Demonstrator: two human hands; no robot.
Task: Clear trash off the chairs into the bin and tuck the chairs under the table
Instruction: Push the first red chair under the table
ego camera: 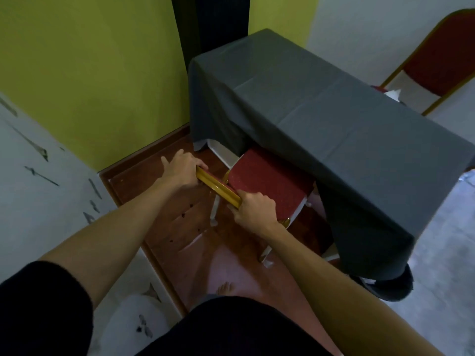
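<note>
A red-cushioned chair with a gold frame stands partly under the table, which is draped in a dark grey cloth. Its seat front is hidden beneath the cloth. My left hand grips the left end of the gold top rail of the chair's backrest. At the rail's right end, my right hand is closed around it. A second red chair stands beyond the table at the far right, with a white crumpled piece of trash on its seat. No bin is in view.
A yellow-green wall and a dark curtain close off the back left. A white marked wall runs along the left. The floor is reddish-brown near the chair and pale grey at the right. My bare foot shows below.
</note>
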